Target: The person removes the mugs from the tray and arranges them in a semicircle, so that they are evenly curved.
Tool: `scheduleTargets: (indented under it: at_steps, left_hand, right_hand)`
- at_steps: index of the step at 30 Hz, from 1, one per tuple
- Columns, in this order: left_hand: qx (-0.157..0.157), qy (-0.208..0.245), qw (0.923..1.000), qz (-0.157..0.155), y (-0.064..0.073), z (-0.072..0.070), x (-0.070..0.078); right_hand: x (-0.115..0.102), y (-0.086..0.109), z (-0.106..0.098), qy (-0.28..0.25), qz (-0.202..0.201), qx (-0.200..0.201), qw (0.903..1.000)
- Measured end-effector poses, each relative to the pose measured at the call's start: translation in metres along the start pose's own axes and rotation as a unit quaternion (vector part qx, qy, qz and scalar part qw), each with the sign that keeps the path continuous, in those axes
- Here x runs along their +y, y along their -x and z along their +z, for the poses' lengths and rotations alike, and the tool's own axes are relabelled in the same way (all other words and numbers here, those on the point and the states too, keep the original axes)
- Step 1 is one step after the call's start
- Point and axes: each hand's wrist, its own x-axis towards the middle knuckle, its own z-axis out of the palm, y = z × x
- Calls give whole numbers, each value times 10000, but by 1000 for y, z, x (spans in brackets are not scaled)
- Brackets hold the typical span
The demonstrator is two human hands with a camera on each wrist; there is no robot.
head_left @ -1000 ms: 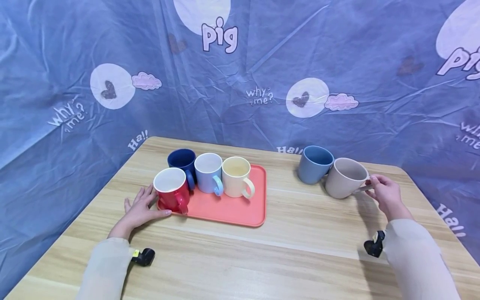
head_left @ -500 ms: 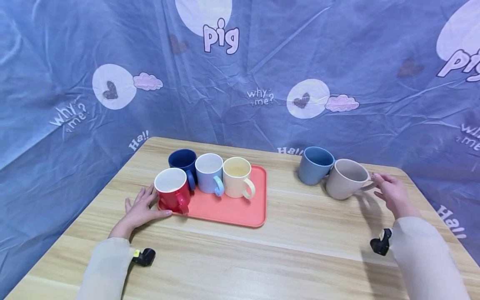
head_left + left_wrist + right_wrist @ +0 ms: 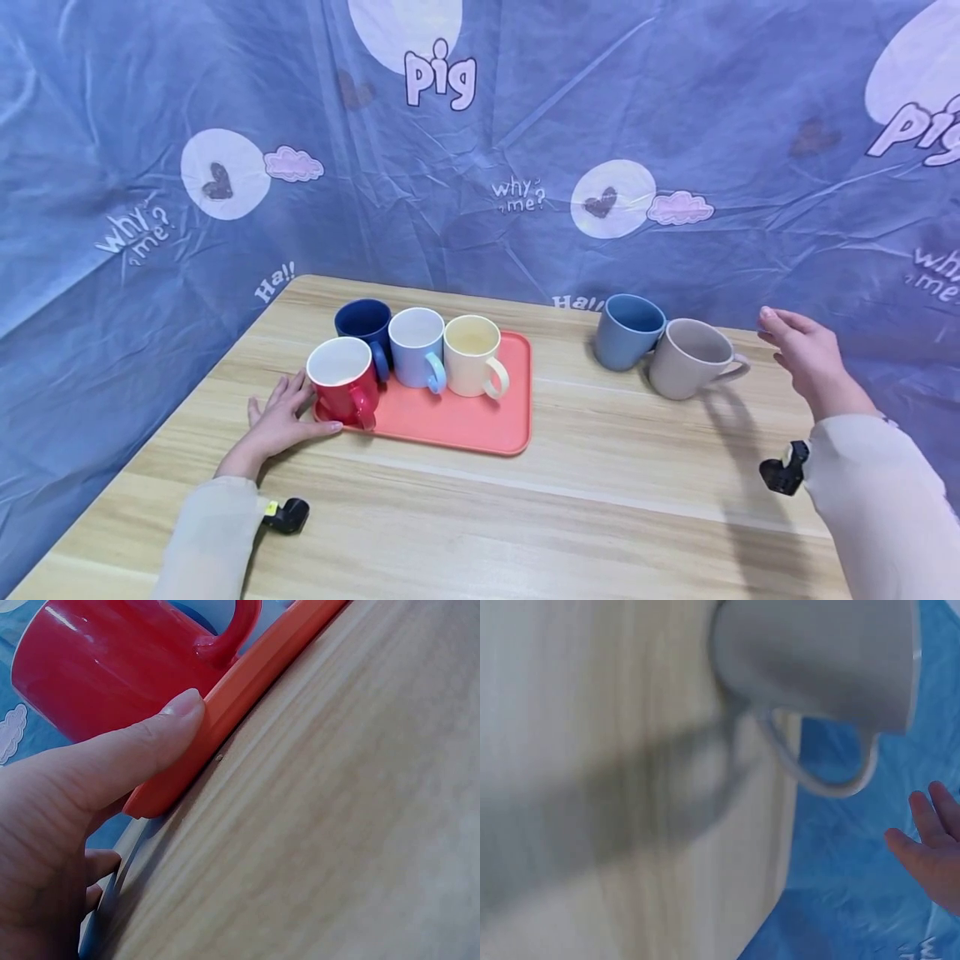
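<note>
My left hand [image 3: 281, 425] rests at the near left corner of a coral-red tray [image 3: 457, 423], its thumb along the tray's edge beside a red mug [image 3: 120, 667]. The other fingers spread onto the table. On the tray with the red mug stand a dark blue mug [image 3: 363, 318], a light blue mug [image 3: 417, 354] and a cream mug [image 3: 468, 362]. To the right, a grey-beige mug [image 3: 684, 367] stands upright, its handle [image 3: 832, 786] pointing right. My right hand [image 3: 813, 358] hovers apart from that handle, fingers loosely extended and holding nothing.
A blue-grey mug [image 3: 627, 337] stands right against the grey-beige mug at the back of the wooden table [image 3: 510, 533]. A blue printed cloth [image 3: 450, 233] hangs behind the table and along its sides. Small black cameras sit on both wrists.
My right hand has let go of the grey-beige mug's handle and moved up and to the right. The left hand and the mugs have stayed in place.
</note>
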Motion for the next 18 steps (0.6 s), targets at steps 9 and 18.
scheduleTargets:
  at_steps: [9,18]
  left_hand:
    - [-7,7,10000,54,0,0,-1]
    - [3,19,10000,73,0,0,-2]
  right_hand:
    - [-85,55,48,-576,-284,-545,9964]
    - [-120,53,84,-68,-552,-788,9953]
